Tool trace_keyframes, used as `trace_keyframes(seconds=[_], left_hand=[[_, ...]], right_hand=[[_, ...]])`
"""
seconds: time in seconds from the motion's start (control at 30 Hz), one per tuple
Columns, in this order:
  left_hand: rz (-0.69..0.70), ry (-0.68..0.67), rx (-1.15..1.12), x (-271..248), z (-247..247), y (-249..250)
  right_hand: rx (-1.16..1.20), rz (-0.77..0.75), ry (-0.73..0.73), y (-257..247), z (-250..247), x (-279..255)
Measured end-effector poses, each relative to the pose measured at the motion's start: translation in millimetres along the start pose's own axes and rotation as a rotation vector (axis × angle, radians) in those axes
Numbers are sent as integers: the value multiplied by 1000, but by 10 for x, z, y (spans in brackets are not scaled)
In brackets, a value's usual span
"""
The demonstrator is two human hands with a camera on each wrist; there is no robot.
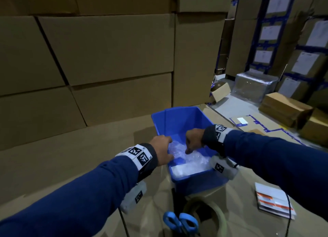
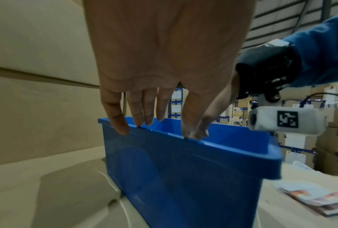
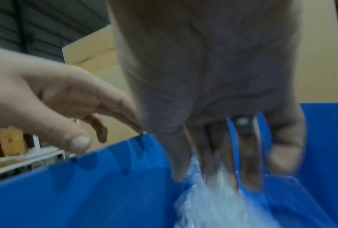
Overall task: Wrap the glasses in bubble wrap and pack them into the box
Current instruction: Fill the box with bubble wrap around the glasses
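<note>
Blue plastic bin (image 1: 182,119) — open-topped, at the centre of the head view, standing on a desk (image 1: 71,158) surfaced in flattened cardboard. This serves as the box of the task.

Bubble-wrapped bundle (image 1: 188,157) — lying on the bin floor toward its 6 o'clock end. The glasses themselves are not visible through the wrap; a flatter white piece lies against the near wall.

Right hand (image 1: 194,139) — reaching down into the bin from 3 o'clock. In the right wrist view its fingers (image 3: 248,162) point down, roughly straight, tips touching the bubble wrap (image 3: 213,200). The picture is blurred, so whether they pinch the wrap or merely press it cannot be told.

Left hand (image 1: 162,150) — at the bin's 9 o'clock rim. In the left wrist view its fingers (image 2: 115,117) hang straight and relaxed, tips at the blue rim (image 2: 164,134), grasping nothing.

Other items — blue-handled scissors (image 1: 180,222) at 6 o'clock, a printed booklet (image 1: 274,201) at 4 o'clock, stacked cartons (image 1: 106,50) behind.

Step in hand, by judgement — packing: the wrapped bundle is being settled into the bin, the wrapping apparently done.

Next move calls for — a gentle press to seat the bundle low and snug, then both hands lifted clear of the rim without snagging the wrap.
</note>
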State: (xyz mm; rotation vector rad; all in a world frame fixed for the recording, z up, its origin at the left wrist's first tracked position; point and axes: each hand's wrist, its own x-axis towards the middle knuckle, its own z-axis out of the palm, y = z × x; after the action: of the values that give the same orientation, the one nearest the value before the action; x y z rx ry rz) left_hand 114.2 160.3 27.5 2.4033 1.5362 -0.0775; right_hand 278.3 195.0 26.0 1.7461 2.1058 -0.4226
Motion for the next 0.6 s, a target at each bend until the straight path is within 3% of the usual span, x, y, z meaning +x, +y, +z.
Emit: trace_keyframes(seconds=[0.13, 0.33, 0.47, 0.6], left_hand=[[-8, 56, -50, 25, -11, -20], [-49, 156, -236, -46, -105, -87], [28, 275, -540, -78, -231, -79], [39, 280, -624, -156, -429, 14]], right_hand=[[278, -21, 310, 214, -97, -12], [823, -107, 538, 389, -276, -387], [967, -182, 494, 366, -427, -683], [1021, -273, 445, 376, -452, -841]])
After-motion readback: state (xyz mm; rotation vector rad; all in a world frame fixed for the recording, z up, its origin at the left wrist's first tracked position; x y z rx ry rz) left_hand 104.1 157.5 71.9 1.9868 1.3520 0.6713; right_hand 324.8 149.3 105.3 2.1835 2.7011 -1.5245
